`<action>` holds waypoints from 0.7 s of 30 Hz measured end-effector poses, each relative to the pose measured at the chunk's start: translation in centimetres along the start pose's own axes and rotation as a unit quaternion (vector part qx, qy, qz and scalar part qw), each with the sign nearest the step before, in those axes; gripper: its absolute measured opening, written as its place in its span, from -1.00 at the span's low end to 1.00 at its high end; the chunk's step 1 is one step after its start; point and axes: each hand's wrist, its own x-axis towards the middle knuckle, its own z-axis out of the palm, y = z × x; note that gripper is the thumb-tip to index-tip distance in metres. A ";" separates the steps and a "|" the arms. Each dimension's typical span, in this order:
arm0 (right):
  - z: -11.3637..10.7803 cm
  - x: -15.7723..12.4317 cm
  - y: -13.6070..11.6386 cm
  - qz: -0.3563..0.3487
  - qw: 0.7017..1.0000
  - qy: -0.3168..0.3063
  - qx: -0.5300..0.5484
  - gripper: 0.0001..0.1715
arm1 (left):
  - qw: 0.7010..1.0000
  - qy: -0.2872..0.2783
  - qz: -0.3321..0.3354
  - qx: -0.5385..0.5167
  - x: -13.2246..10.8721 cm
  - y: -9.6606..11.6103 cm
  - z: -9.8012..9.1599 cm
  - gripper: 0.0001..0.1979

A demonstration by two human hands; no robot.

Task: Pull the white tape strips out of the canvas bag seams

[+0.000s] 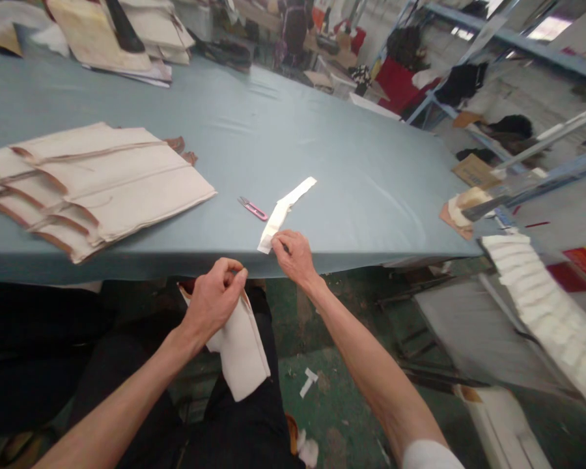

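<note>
My left hand (217, 293) is closed on the top edge of a cream fabric piece (244, 358) with a brown edge, which hangs down over my lap. At the table's front edge, my right hand (293, 253) pinches the near end of a white paper-like strip (286, 208); its fingertips partly cover that end. The strip lies bent on the blue-grey tabletop. Just left of it is a pair of pink-handled thread snips (252, 208). Farther left, several cream fabric pieces with brown edging (137, 169) lie overlapped in a stack.
The blue-grey table cover (361, 182) hangs over the front edge. More fabric stacks (151, 29) sit at the back left. Blue metal shelving (512, 49) stands on the right, with a long ribbed white strip (537, 293) below. White scraps (308, 382) lie on the floor.
</note>
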 end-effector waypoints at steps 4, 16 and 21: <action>0.0 0.1 0.0 0.015 1.000 0.007 0.027 -0.61 | 0.997 -0.013 0.037 0.062 2.6 0.8 0.6 -0.58; 0.5 1.0 -0.2 0.126 0.984 0.062 0.109 -0.82 | 0.947 -0.121 0.081 0.286 5.3 2.4 3.4 -0.46; -0.3 3.4 2.0 0.178 0.968 0.093 0.151 -0.69 | 0.930 -0.146 0.074 0.330 5.4 3.2 3.4 -0.48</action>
